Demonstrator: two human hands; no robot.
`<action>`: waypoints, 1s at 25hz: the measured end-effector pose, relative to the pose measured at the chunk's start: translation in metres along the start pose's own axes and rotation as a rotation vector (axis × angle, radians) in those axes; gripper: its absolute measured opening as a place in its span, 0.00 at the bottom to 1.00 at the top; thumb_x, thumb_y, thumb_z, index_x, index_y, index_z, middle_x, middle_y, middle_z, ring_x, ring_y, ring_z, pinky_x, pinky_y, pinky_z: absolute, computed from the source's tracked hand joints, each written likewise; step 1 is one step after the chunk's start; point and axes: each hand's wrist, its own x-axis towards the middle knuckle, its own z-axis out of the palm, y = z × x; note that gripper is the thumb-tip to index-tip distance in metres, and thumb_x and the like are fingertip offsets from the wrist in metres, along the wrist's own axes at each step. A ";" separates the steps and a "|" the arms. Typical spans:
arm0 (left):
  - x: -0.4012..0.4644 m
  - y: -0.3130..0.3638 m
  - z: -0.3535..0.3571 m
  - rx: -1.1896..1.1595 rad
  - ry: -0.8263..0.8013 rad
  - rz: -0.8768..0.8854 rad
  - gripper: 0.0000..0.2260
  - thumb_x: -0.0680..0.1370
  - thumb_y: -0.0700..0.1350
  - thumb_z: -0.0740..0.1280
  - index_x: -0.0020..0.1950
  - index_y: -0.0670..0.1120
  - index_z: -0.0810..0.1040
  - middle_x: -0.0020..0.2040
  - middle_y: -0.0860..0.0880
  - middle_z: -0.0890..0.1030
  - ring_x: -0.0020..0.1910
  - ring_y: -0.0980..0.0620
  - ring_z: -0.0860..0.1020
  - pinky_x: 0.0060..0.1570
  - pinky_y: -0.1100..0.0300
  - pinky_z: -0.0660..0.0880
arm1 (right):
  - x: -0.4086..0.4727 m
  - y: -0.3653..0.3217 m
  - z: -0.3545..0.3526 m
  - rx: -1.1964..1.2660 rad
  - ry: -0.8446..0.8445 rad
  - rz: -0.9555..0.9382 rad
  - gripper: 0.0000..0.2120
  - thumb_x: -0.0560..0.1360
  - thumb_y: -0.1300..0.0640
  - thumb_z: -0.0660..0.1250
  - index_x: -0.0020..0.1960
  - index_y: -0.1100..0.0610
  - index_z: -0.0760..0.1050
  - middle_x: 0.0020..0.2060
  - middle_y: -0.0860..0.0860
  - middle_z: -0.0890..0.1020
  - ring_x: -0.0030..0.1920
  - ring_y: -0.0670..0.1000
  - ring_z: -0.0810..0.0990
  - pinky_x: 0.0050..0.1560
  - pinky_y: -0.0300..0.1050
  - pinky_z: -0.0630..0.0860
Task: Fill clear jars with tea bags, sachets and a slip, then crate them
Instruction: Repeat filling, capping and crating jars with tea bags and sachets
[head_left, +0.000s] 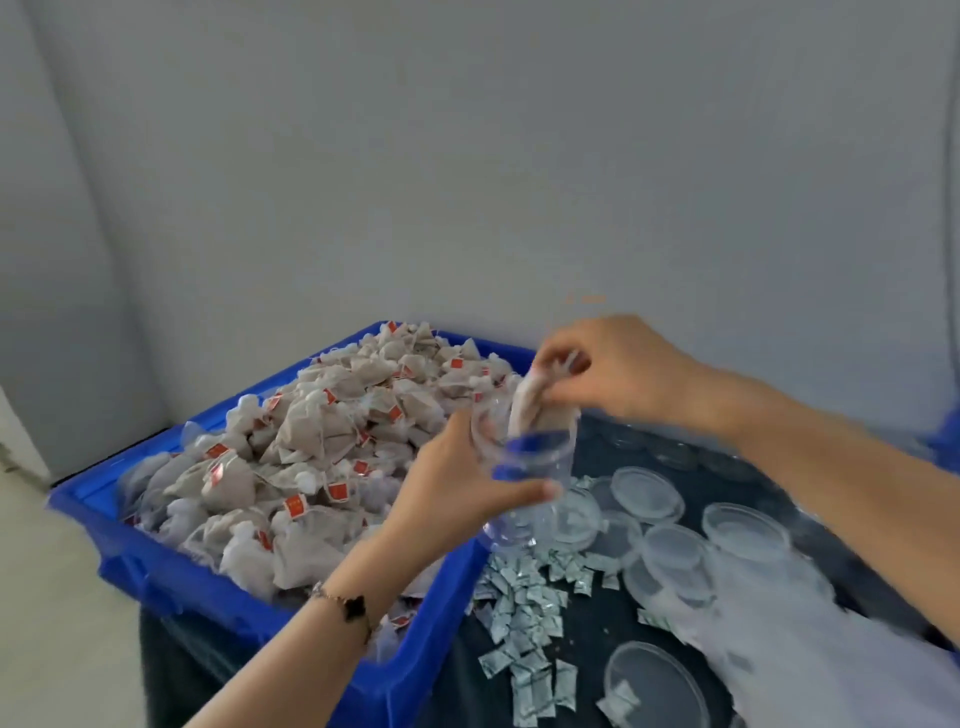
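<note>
Clear plastic jar (524, 462) tilted, mouth toward 12 o'clock, beige mesh tea bag (530, 402) partly inside. Heap of red-tagged tea bags (311, 441) at 9 o'clock; small silver sachets (524, 608) scattered at 6 o'clock.

Clear glossy plastic jar (524, 467), blue plastic crate (208, 577)

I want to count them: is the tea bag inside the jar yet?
Partly in: the tea bag hangs into the jar, the right hand pinching its top.

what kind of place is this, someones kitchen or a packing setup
Most likely a small hand-packing station, not a kitchen. A blue crate is heaped with tagged tea bags, loose sachets and many clear lids are spread on a dark table, and the hands are filling a clear jar.
</note>
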 end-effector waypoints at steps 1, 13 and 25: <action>-0.006 0.001 0.007 -0.003 -0.050 0.030 0.37 0.53 0.71 0.73 0.58 0.60 0.67 0.49 0.63 0.77 0.45 0.70 0.75 0.38 0.74 0.70 | -0.014 -0.003 0.005 -0.045 -0.100 0.005 0.08 0.72 0.55 0.71 0.51 0.51 0.81 0.43 0.46 0.80 0.43 0.47 0.78 0.44 0.39 0.70; 0.038 -0.030 0.061 0.175 -0.410 0.125 0.38 0.57 0.69 0.73 0.64 0.62 0.69 0.57 0.60 0.73 0.55 0.59 0.74 0.55 0.58 0.75 | 0.025 0.054 0.049 -0.178 -0.258 0.176 0.12 0.77 0.58 0.62 0.58 0.53 0.78 0.54 0.48 0.81 0.53 0.49 0.77 0.53 0.44 0.74; 0.096 -0.048 0.070 0.101 -0.222 0.120 0.25 0.58 0.64 0.75 0.49 0.71 0.68 0.43 0.69 0.75 0.42 0.72 0.73 0.33 0.73 0.68 | 0.163 0.121 0.143 -0.259 -0.521 0.278 0.14 0.76 0.60 0.63 0.61 0.57 0.76 0.58 0.53 0.79 0.55 0.52 0.78 0.57 0.48 0.76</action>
